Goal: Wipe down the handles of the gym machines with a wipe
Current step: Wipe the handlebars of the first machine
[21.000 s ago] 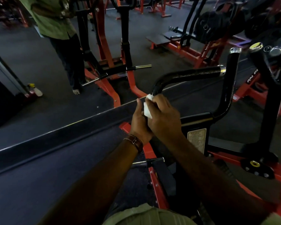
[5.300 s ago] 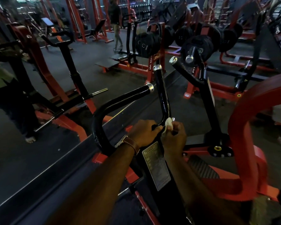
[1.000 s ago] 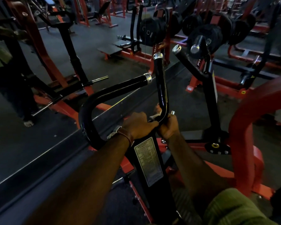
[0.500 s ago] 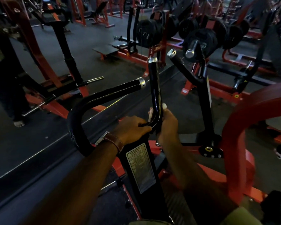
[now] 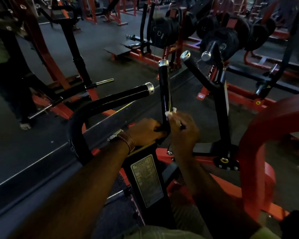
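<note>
- The right hand [image 5: 183, 130] was curled around the lower part of the upright handle [image 5: 164, 88], and it pressed a white wipe [image 5: 170, 113] against the bar.
- The wipe showed only a little, above the fingers, touching the handle.
- The left hand [image 5: 145, 131] gripped the base of the same handle, just beside the right hand.
- A brown wristwatch [image 5: 123, 138] sat on the left wrist.
- A second handle [image 5: 121, 96] bent away to the left.
</note>
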Action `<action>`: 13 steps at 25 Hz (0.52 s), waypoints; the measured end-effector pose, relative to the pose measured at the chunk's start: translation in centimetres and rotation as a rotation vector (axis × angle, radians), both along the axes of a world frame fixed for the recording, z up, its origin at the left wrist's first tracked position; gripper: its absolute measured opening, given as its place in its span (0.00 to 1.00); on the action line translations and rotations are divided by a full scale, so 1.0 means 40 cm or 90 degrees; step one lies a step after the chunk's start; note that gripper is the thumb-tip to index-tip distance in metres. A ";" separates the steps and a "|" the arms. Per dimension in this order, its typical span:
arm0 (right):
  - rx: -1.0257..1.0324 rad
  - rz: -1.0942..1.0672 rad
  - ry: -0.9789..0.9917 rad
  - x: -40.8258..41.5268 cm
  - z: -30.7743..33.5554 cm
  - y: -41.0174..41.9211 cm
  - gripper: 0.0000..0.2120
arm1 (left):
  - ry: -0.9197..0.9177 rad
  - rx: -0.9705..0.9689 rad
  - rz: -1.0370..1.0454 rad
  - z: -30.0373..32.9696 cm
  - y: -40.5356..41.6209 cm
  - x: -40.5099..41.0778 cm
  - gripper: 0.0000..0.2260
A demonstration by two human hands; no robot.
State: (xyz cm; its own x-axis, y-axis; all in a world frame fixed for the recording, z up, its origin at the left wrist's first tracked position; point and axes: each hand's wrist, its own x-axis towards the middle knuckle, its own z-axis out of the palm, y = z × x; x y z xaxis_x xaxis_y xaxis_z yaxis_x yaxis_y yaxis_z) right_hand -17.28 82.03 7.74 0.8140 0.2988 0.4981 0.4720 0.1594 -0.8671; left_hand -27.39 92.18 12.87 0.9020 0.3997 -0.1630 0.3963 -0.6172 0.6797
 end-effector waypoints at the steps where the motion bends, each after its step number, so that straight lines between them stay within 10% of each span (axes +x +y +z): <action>1: -0.005 -0.008 -0.054 -0.006 -0.023 -0.022 0.04 | -0.001 0.002 -0.004 0.000 -0.001 0.006 0.12; 13: -0.051 -0.008 -0.211 0.026 -0.005 -0.008 0.02 | -0.027 -0.050 0.018 0.016 -0.052 0.057 0.07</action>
